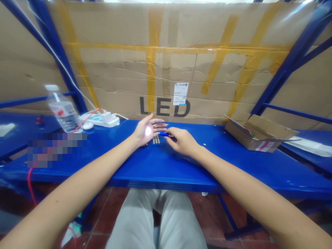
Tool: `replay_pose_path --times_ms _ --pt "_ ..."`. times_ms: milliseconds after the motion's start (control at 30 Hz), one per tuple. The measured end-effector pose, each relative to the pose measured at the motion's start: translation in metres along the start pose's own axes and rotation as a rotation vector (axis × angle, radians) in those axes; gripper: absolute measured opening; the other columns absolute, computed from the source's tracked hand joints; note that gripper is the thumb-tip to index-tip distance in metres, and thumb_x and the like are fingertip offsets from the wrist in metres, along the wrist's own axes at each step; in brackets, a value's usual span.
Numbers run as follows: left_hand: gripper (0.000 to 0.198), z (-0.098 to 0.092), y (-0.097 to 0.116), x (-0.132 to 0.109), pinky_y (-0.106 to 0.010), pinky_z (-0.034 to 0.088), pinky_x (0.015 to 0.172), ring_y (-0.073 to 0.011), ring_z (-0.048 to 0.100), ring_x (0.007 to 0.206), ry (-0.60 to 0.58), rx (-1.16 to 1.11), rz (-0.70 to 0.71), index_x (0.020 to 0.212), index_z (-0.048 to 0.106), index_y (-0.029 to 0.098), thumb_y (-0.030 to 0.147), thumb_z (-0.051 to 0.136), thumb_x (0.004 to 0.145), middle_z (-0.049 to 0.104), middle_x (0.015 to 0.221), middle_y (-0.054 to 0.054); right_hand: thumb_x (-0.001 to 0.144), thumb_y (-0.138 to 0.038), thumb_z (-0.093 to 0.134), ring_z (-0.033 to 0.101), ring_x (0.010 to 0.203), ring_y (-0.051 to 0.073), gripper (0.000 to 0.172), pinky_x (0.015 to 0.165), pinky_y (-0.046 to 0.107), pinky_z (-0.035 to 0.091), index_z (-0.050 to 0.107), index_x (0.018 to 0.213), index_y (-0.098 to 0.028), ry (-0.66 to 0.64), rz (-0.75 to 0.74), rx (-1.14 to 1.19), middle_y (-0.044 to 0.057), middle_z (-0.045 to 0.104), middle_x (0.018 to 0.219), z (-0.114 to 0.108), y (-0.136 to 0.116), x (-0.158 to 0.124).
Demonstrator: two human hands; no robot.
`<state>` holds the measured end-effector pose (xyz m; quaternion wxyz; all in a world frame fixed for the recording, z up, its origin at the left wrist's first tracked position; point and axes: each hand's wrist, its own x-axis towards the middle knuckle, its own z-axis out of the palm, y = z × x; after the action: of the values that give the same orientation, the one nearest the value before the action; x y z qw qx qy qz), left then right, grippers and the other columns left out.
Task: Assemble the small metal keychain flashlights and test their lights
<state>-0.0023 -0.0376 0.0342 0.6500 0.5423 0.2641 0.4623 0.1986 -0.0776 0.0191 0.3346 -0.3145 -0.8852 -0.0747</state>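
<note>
My left hand (144, 128) is held above the blue table, palm turned toward the right, with its fingers stretched out. A bright round spot of light falls on that palm. My right hand (184, 141) is closed around a slim blue penlight (163, 134), whose front end points left at the lit palm. Under the penlight, several small round silvery pieces, which look like button cells (156, 140), lie in rows on the table. A few small dark bits beside my left wrist are too small to make out.
The blue table (166, 166) runs across the view. An open cardboard box (261, 133) stands at right. A water bottle (63, 110) and a white power strip (101, 119) with cables are at left. Behind rises a large taped carton (124, 76) marked LED, between blue frame posts.
</note>
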Motion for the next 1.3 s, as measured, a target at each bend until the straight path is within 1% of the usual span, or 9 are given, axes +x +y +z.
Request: replay_pose_path --times_ms 133,300,600,733,867,933,1067,1233,1300 --pt "0.057 -0.0001 0.0006 -0.0005 -0.046 0.053 0.087 -0.0328 0.067 0.108 0.001 0.029 -0.007 0.096 0.071 0.015 0.065 0.044 0.087 0.073 0.111 -0.017 0.093 -0.021 0.052 0.063 0.085 0.021 0.021 0.077 0.030 0.045 0.064 0.109 -0.015 -0.005 0.006 -0.013 0.010 0.071 0.096 -0.0007 -0.0007 -0.0004" --pt "0.059 -0.0012 0.0000 0.0000 -0.044 0.054 0.085 -0.0318 0.068 0.105 -0.014 0.028 -0.001 0.097 0.071 0.016 0.067 0.045 0.087 0.073 0.110 -0.017 0.093 -0.021 0.052 0.064 0.086 0.022 0.020 0.078 0.031 0.046 0.065 0.107 -0.015 -0.001 -0.008 -0.018 0.011 0.072 0.096 -0.0003 -0.0001 -0.0007" --pt "0.059 -0.0020 -0.0019 0.0014 -0.047 0.052 0.092 -0.0314 0.068 0.104 -0.053 0.001 -0.002 0.096 0.072 0.015 0.067 0.045 0.088 0.074 0.107 -0.017 0.094 -0.020 0.051 0.064 0.093 0.022 0.021 0.081 0.031 0.047 0.066 0.108 -0.016 -0.024 -0.034 -0.015 0.011 0.071 0.105 -0.0009 -0.0007 -0.0003" --pt "0.059 -0.0019 -0.0010 0.0004 -0.046 0.053 0.089 -0.0314 0.068 0.104 -0.051 0.011 -0.002 0.096 0.072 0.016 0.067 0.044 0.088 0.074 0.107 -0.017 0.093 -0.020 0.052 0.064 0.089 0.021 0.020 0.079 0.031 0.046 0.065 0.108 -0.017 -0.009 -0.011 -0.015 0.011 0.072 0.102 -0.0005 -0.0003 -0.0002" --pt "0.058 -0.0011 -0.0008 0.0003 -0.045 0.054 0.085 -0.0309 0.069 0.100 -0.061 -0.029 -0.013 0.095 0.072 0.015 0.065 0.045 0.088 0.074 0.103 -0.017 0.093 -0.020 0.053 0.064 0.084 0.020 0.016 0.075 0.030 0.045 0.065 0.103 -0.015 -0.001 0.005 -0.015 0.011 0.072 0.099 -0.0004 -0.0006 0.0001" --pt "0.057 -0.0006 -0.0007 0.0005 -0.044 0.054 0.084 -0.0301 0.069 0.098 -0.064 -0.055 -0.021 0.094 0.073 0.015 0.064 0.045 0.089 0.074 0.102 -0.016 0.093 -0.020 0.052 0.063 0.083 0.020 0.015 0.074 0.029 0.045 0.065 0.101 -0.015 -0.002 -0.007 -0.009 0.011 0.072 0.096 -0.0009 -0.0011 0.0003" --pt "0.057 0.0005 0.0003 0.0000 -0.039 0.054 0.079 -0.0276 0.069 0.092 -0.060 -0.111 -0.048 0.095 0.072 0.013 0.061 0.043 0.091 0.074 0.099 -0.016 0.092 -0.020 0.053 0.062 0.075 0.018 0.014 0.070 0.028 0.043 0.064 0.099 -0.015 0.023 0.019 -0.011 0.009 0.071 0.090 -0.0013 -0.0014 0.0009" --pt "0.057 0.0017 0.0013 -0.0007 -0.037 0.053 0.078 -0.0258 0.069 0.087 -0.049 -0.156 -0.051 0.095 0.073 0.010 0.058 0.043 0.092 0.073 0.095 -0.017 0.093 -0.020 0.053 0.061 0.075 0.019 0.012 0.068 0.028 0.043 0.064 0.094 -0.016 0.038 -0.042 -0.001 0.009 0.071 0.088 -0.0005 -0.0005 0.0011" --pt "0.057 0.0019 0.0014 -0.0006 -0.036 0.053 0.077 -0.0260 0.069 0.087 -0.040 -0.150 -0.051 0.094 0.073 0.010 0.058 0.043 0.092 0.073 0.095 -0.017 0.093 -0.021 0.053 0.061 0.075 0.019 0.012 0.068 0.028 0.043 0.064 0.096 -0.017 0.036 -0.030 -0.002 0.008 0.071 0.088 -0.0003 -0.0001 0.0006"
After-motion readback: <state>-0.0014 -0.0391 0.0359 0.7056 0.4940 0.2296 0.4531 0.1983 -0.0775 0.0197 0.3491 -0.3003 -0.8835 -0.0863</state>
